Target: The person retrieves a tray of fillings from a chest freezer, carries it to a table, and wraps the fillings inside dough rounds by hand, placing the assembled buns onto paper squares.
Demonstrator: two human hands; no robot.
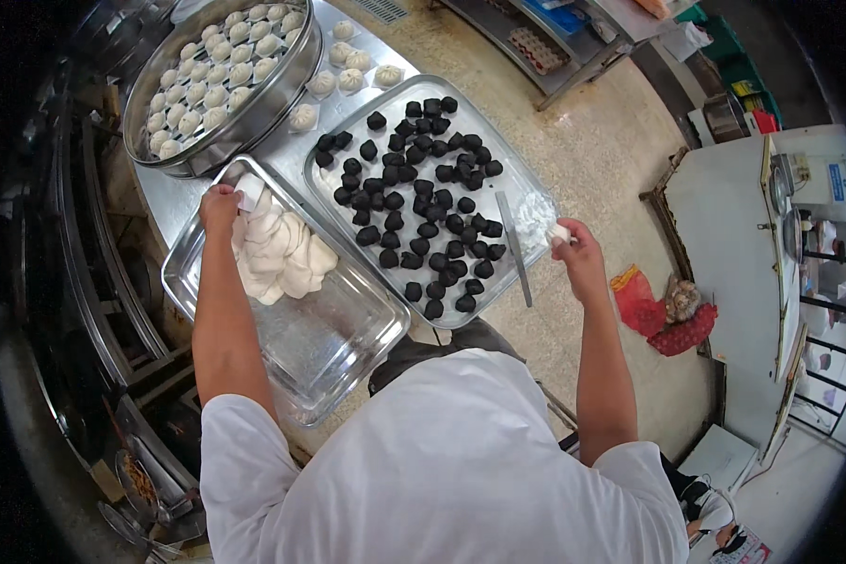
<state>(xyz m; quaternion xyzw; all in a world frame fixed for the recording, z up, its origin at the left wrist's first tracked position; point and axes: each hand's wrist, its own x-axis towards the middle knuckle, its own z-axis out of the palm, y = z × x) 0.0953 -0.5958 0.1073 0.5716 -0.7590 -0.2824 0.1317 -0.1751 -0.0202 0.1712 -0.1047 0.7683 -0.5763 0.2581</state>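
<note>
Dozens of pleated buns [215, 96] fill the steamer [254, 120] left of the ball tray [517, 179]. Also left of it, the left hand [219, 205] pinches a white piece [251, 191], overlapping dough rounds [287, 254] just beside. Black balls [394, 201] crowd the tray; at its right a metal strip [512, 246], long axis bodyward, lies nearer the right hand [578, 252], whose closed fingertips grip a white lump [559, 232].
</note>
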